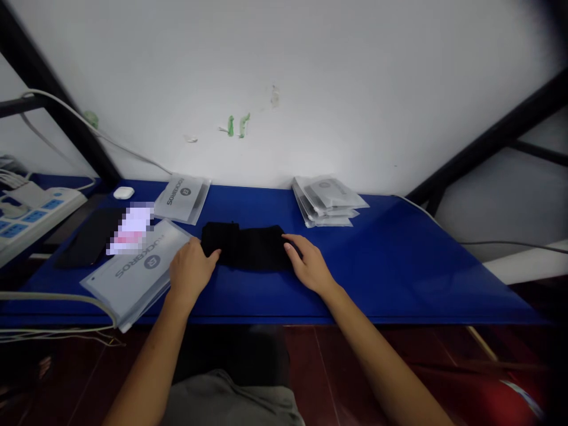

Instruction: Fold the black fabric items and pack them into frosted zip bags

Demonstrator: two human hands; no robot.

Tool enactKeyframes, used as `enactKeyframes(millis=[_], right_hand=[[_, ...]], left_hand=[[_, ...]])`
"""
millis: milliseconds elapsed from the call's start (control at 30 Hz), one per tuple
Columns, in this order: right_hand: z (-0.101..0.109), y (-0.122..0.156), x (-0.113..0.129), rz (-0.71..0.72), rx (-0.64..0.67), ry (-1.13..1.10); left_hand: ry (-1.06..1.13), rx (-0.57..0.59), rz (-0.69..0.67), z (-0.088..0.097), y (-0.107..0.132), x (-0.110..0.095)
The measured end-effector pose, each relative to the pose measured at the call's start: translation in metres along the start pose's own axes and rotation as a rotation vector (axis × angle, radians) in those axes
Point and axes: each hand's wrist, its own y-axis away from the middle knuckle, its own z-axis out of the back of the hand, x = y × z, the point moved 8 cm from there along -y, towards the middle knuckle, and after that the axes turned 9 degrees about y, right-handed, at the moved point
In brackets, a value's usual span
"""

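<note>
**Figure. Two hands on a folded cloth, seen from the head camera.**

A folded piece of black fabric (248,247) lies flat on the blue table (399,266), between the two hands and touching both.

- **Left hand** (190,273): at the fabric's left end, with the fingers curled loosely and the thumb tip against the edge. It cannot be told whether the thumb and fingers are pinching the fabric.
- **Right hand** (310,266): on the fabric's right end, palm down. The fingers are held together and rest flat on the cloth rather than closing round it.
- **Beside the left hand**: a clear printed plastic bag (133,272) lies just outside it, with one corner over the near table edge.
- **Beyond the left hand**: a second printed bag (183,198), a small white rounded case (123,192) and a flat black slab (91,236). A white power strip (31,213) sits further out.
- **Beyond the right hand**: a stack of clear plastic bags (326,201) lies against the wall, well apart from that hand.

**Risks, as judged from this view.** The fabric is limp and only lightly held, so uneven pressure from the two hands could open the fold or skew it. The nearest bag overhangs the edge, and a sideways nudge from the left forearm could tip it off the table. The smooth bag film may also slide under a brushing wrist.
</note>
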Motion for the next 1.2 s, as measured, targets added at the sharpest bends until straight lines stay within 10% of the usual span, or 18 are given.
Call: enactKeyframes(millis=[500,733,1000,1200], right_hand=[[-0.007,0.003,0.004,0.062,0.047,0.042],[-0.005,0.002,0.005,0.058,0.041,0.01],[0.031,0.004,-0.016,-0.126,-0.292,-0.068],[0.026,0.003,-0.009,-0.068,-0.253,-0.049]], left_hand=[[0.224,-0.21,-0.172,0.021,0.004,-0.03],[0.256,-0.281,-0.307,0.029,0.019,-0.078],[0.573,0.28,-0.78,-0.008,0.05,-0.136],[0.31,0.246,-0.746,-0.03,0.037,-0.11]])
